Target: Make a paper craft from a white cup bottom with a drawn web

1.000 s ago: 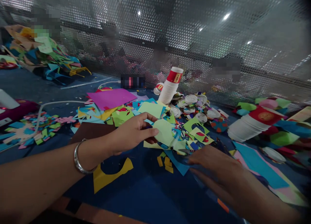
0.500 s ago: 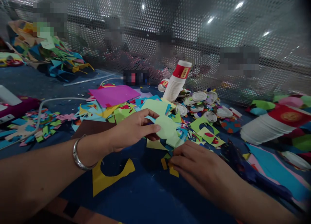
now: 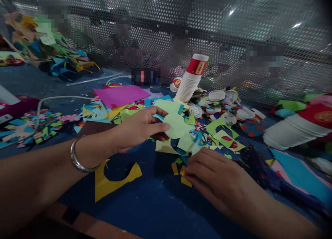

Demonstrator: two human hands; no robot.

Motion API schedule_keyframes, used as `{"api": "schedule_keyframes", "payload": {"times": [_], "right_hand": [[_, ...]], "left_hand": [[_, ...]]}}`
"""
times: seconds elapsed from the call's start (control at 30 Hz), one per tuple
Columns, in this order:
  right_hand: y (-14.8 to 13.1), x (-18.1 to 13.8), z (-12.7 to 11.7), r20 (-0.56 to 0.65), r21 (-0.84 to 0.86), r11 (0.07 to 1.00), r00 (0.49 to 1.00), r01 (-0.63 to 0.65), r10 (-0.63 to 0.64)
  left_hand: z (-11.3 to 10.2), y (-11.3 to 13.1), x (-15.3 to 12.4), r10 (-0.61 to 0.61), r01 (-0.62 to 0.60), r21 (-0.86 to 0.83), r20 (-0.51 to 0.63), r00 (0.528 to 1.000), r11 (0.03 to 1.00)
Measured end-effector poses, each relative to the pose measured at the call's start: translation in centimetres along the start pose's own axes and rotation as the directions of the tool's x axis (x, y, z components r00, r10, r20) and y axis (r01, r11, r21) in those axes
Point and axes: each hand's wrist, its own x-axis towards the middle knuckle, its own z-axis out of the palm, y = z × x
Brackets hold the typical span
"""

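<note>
My left hand (image 3: 141, 128), wearing a silver bangle (image 3: 77, 156), pinches a light green paper circle (image 3: 175, 126) between thumb and fingers, over the paper pile. To the right and lower, my right hand (image 3: 214, 175) has its fingers curled in, close above the tabletop. A small dark tip shows at those fingers, but I cannot make out what they hold. Beside them lie small yellow scraps (image 3: 186, 181). A pale green paper piece (image 3: 186, 142) is between the hands. Below my left wrist lies a yellow offcut (image 3: 118, 182) with a round cut-out.
Stacked paper cups (image 3: 189, 81) lean behind the pile, left of several round white discs (image 3: 217, 95). Another cup stack (image 3: 290, 130) lies tilted at right, near a dark blue glue-gun-like tool (image 3: 280, 187). A magenta sheet (image 3: 121, 95) and a white cable (image 3: 59, 98) lie at left.
The view has shifted slightly. My left hand still pinches the green circle, which is now a little farther from my right hand. The right fingers remain curled near the yellow scraps.
</note>
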Motion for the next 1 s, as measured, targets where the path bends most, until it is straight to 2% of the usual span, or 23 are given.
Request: {"api": "schedule_keyframes", "payload": {"times": [0.13, 0.27, 0.43, 0.6, 0.77, 0.87, 1.0], "right_hand": [[-0.1, -0.1, 0.1, -0.034, 0.043, 0.998, 0.999, -0.035, 0.037], [-0.1, -0.2, -0.2, -0.101, 0.168, 0.978, 0.985, -0.122, 0.14], [0.1, -0.5, -1.2, -0.193, 0.318, 0.918, 0.931, -0.239, 0.309], [0.6, -0.9, -1.7, -0.225, 0.403, 0.865, 0.883, -0.3, 0.411], [0.9, -0.6, -1.6, -0.207, 0.509, 0.789, 0.84, -0.345, 0.501], [0.8, -0.4, -1.4, -0.182, 0.51, 0.782, 0.845, -0.357, 0.504], [0.5, -0.5, -1.1, -0.216, 0.393, 0.843, 0.855, -0.366, 0.472]], "left_hand": [[0.1, -0.1, 0.0, 0.0, 0.0, 0.0, 0.006, 1.0, 1.0], [0.0, -0.2, -0.2, 0.002, -0.002, 0.005, 0.026, 1.0, 1.0], [0.0, -0.1, -0.5, -0.042, 0.04, 0.033, 0.084, 0.996, 0.999], [0.3, -0.1, -0.7, -0.067, 0.061, 0.041, 0.159, 0.985, 0.997], [0.6, -0.4, -1.1, -0.065, 0.038, 0.129, 0.209, 0.976, 0.991], [0.7, -0.4, -1.2, -0.086, 0.041, 0.198, 0.227, 0.97, 0.979], [0.8, -0.2, -1.2, -0.046, 0.002, 0.209, 0.207, 0.977, 0.978]]}}
